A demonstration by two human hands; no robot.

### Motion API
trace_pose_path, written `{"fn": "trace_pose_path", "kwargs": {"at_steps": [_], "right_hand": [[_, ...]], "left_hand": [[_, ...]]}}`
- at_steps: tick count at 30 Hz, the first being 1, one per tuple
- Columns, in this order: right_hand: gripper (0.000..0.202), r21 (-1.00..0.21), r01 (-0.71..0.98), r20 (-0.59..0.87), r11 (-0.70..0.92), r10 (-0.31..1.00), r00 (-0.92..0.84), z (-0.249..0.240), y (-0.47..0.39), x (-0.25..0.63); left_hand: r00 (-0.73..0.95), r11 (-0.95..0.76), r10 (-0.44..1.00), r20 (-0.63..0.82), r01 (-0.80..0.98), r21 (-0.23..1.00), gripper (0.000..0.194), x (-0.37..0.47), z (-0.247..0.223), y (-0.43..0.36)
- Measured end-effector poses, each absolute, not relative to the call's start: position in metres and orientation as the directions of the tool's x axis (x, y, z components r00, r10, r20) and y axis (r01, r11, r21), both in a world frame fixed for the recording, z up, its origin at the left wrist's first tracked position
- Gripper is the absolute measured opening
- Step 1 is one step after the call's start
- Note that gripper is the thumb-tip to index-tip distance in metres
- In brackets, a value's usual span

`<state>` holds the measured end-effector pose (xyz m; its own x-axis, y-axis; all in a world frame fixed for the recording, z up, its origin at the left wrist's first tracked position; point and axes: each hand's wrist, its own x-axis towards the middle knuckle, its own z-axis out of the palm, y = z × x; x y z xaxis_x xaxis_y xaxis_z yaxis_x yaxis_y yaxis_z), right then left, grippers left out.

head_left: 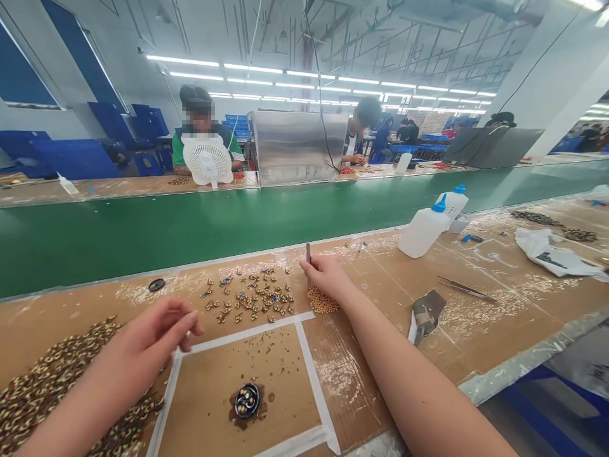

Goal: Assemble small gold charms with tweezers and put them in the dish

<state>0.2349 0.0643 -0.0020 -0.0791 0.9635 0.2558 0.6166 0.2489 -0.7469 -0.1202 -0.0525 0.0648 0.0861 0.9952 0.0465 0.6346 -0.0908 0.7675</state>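
Observation:
My right hand [326,276] grips dark tweezers [308,254], held upright beside a small pile of round golden beads [323,301]. My left hand [166,327] hovers by the corner of a white-taped square [307,355], its fingers curled; whatever they hold, if anything, is hidden. Small brass-coloured pieces [254,295] lie scattered between the hands. Inside the square sits a round black dish [247,401] with a few golden beads in dark liquid. A large heap of dark and cream curved pieces [61,387] spreads under my left forearm.
Two white bottles [423,231] with blue caps stand right of centre. Nearby lie spare tweezers [466,289], a camouflage-patterned item [428,311] and a white cloth [547,251]. A black lid [157,285] is at left. People work beyond the green belt [190,225].

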Motion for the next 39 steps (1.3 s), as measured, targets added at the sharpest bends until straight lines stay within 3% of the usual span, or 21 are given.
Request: {"fn": "trace_pose_path", "kwargs": {"at_steps": [5,11,16,19,21,26,39], "right_hand": [[0.05,-0.774,0.582,0.247,0.247,0.966,-0.081,-0.006,0.065,0.234],[0.05,-0.87,0.429,0.232,0.243,0.97,-0.079,-0.004,0.063,0.231],[0.062,-0.959,0.12,0.236,0.258,0.957,-0.168,0.003,0.049,0.209],[0.057,-0.956,-0.188,0.27,0.223,0.921,-0.281,0.0,0.039,0.195],[0.052,-0.936,-0.303,0.28,0.179,0.9,-0.334,-0.004,0.033,0.189],[0.049,-0.924,-0.359,0.276,0.133,0.882,-0.382,-0.005,0.026,0.183],[0.046,-0.898,-0.41,0.309,0.158,0.891,-0.333,-0.002,0.022,0.177]], "left_hand": [[0.122,0.01,0.992,-0.038,0.218,0.976,0.04,-0.044,0.058,-0.032],[0.19,0.102,0.978,-0.085,-0.079,0.992,0.034,-0.019,0.015,-0.017],[0.256,0.186,0.955,-0.152,-0.117,0.976,0.017,-0.024,0.003,-0.016],[0.322,0.227,0.93,-0.176,-0.128,0.965,0.014,-0.025,0.002,-0.016],[0.371,0.234,0.915,-0.16,-0.162,0.959,0.018,-0.026,0.0,-0.016],[0.437,0.259,0.889,-0.136,-0.235,0.937,0.037,-0.026,-0.003,-0.019],[0.459,0.349,0.872,-0.171,-0.338,0.874,0.039,-0.02,0.007,-0.021]]}}
